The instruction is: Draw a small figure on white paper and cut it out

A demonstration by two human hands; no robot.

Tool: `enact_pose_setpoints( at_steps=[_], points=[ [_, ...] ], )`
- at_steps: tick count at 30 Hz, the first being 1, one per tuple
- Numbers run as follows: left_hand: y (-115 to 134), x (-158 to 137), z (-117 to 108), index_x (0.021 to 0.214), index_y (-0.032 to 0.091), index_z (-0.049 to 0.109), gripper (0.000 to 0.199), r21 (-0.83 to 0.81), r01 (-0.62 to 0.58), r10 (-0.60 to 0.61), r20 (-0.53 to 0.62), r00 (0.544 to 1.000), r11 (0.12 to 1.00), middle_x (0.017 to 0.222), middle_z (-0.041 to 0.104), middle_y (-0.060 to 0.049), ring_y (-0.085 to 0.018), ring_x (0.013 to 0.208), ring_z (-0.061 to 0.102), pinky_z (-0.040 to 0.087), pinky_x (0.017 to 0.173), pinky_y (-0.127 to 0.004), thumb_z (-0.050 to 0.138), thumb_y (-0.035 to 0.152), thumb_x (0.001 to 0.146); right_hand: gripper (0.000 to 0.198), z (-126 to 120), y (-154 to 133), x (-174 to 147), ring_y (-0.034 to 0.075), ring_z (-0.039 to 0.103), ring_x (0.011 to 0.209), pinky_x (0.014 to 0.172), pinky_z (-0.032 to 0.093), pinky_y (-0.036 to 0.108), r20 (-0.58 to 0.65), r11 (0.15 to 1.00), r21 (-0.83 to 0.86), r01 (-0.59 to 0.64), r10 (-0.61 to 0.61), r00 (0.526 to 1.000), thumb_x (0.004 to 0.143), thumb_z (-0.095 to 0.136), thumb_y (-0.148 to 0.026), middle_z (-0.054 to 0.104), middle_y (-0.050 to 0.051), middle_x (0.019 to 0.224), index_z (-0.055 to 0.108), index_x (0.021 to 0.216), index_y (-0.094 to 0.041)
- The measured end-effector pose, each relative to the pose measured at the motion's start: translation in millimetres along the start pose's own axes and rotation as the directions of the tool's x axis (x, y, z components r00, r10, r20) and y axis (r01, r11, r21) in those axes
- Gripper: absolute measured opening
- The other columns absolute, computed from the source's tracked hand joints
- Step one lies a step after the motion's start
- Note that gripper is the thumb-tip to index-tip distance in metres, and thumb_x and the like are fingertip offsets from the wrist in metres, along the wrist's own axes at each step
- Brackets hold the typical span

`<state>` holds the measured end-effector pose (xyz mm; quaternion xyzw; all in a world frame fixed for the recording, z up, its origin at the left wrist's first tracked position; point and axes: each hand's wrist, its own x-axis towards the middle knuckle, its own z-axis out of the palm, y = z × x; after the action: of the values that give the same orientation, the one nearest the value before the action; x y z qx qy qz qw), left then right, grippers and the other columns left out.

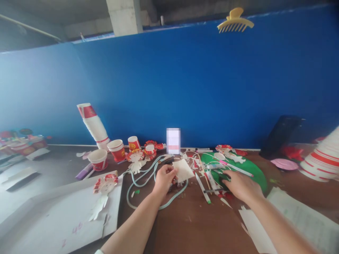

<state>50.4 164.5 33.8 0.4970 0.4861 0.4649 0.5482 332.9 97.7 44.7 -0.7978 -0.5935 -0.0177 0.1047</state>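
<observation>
My left hand (166,178) pinches a small cream-coloured piece of paper (183,170) between thumb and fingers, above the middle of the table. My right hand (242,185) reaches over a green round sheet (256,173), thumb and forefinger apart. Close to its fingertips lies a dark pen (213,191), and something dark shows in the gap between the fingers. A white marker with a green tip (203,188) and a pink-capped marker (235,168) lie nearby among paper scraps. A pale blue cord (129,195) loops around beneath my left hand.
Paper cut-out figures with red frills (106,185) lie on a white board (66,215) at left. Paper cups (116,150) and a leaning cup stack (95,125) stand behind it. Another cup stack (324,155) and printed sheets (304,218) are at right. A blue partition (169,81) closes the back.
</observation>
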Motion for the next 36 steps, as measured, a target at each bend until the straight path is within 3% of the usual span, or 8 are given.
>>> enact_pose_setpoints(
  at_steps=[7,14,17,19,21,23,31,36],
  points=[
    [5,3,1,0.085,0.013,0.063,0.029,-0.189,0.043,-0.043,0.003,0.999,0.981,0.069,0.067,-0.003,-0.010,0.054,0.059,0.042,0.049,-0.018,0.078,0.029,0.065,0.033,-13,0,8,0.029,0.073,0.079,0.055,0.047,0.031,-0.001,0.997,0.008,0.080,-0.080,0.997,0.072,0.055,-0.018,0.079,0.007,0.093,0.078,0.093,-0.030],
    [-1,8,1,0.080,0.012,0.062,0.037,-0.274,0.058,-0.048,0.041,0.998,0.960,0.052,0.053,0.003,-0.004,0.039,0.040,0.023,0.039,-0.016,0.079,0.037,0.059,0.032,-26,15,10,0.029,0.074,0.078,0.061,0.052,0.033,0.013,0.925,0.373,0.073,-0.084,0.996,0.072,0.061,-0.026,0.079,0.007,0.089,0.078,0.098,-0.029],
    [4,11,7,0.079,0.013,0.062,0.036,-0.313,0.059,-0.040,0.065,0.997,0.948,0.045,0.044,0.007,-0.003,0.035,0.032,0.016,0.037,-0.017,0.078,0.038,0.058,0.034,-31,7,13,0.026,0.073,0.072,0.057,0.052,0.031,0.064,0.687,0.726,0.031,-0.113,0.992,0.077,0.062,-0.035,0.078,0.008,0.085,0.074,0.107,-0.024],
    [11,16,14,0.078,0.013,0.061,0.034,-0.354,0.048,-0.021,0.078,0.997,0.934,0.043,0.039,0.008,-0.003,0.034,0.028,0.015,0.036,-0.018,0.076,0.037,0.059,0.042,-35,-10,13,0.027,0.073,0.082,0.060,0.054,0.032,0.107,0.411,0.909,-0.061,-0.090,0.990,0.081,0.062,-0.041,0.078,0.009,0.092,0.067,0.119,-0.023],
    [17,23,22,0.078,0.014,0.059,0.033,-0.398,0.027,-0.016,0.031,0.999,0.917,0.047,0.043,0.007,-0.003,0.035,0.031,0.019,0.036,-0.017,0.076,0.035,0.060,0.043,-35,-34,15,0.027,0.072,0.089,0.062,0.055,0.033,0.058,0.148,0.988,-0.048,-0.061,0.996,0.079,0.066,-0.042,0.075,0.009,0.101,0.065,0.118,-0.023],
    [21,31,31,0.078,0.015,0.057,0.032,-0.421,0.010,-0.030,-0.042,0.999,0.907,0.053,0.049,0.005,-0.005,0.040,0.041,0.029,0.039,-0.017,0.076,0.035,0.061,0.038,-29,-59,17,0.027,0.071,0.087,0.057,0.053,0.031,0.000,0.033,0.999,0.002,-0.076,0.997,0.077,0.068,-0.041,0.074,0.009,0.103,0.066,0.111,-0.024],
    [-8,55,43,0.090,0.018,0.055,0.034,-0.389,-0.086,-0.010,-0.238,0.971,0.917,0.060,0.055,0.004,-0.010,0.045,0.051,0.041,0.045,-0.021,0.067,0.046,0.074,0.035,27,-98,16,0.024,0.066,0.084,0.060,0.050,0.031,0.014,-0.066,0.998,-0.020,-0.081,0.997,0.083,0.060,-0.044,0.070,0.005,0.092,0.062,0.112,-0.025],
    [-17,54,42,0.099,0.018,0.052,0.037,-0.329,-0.126,0.045,-0.245,0.968,0.936,0.073,0.063,-0.001,-0.013,0.051,0.059,0.043,0.043,-0.022,0.063,0.047,0.079,0.043,29,-100,4,0.022,0.064,0.081,0.060,0.049,0.029,0.057,0.078,0.996,-0.046,-0.137,0.989,0.084,0.055,-0.053,0.067,0.004,0.090,0.061,0.117,-0.026]
  ],
)
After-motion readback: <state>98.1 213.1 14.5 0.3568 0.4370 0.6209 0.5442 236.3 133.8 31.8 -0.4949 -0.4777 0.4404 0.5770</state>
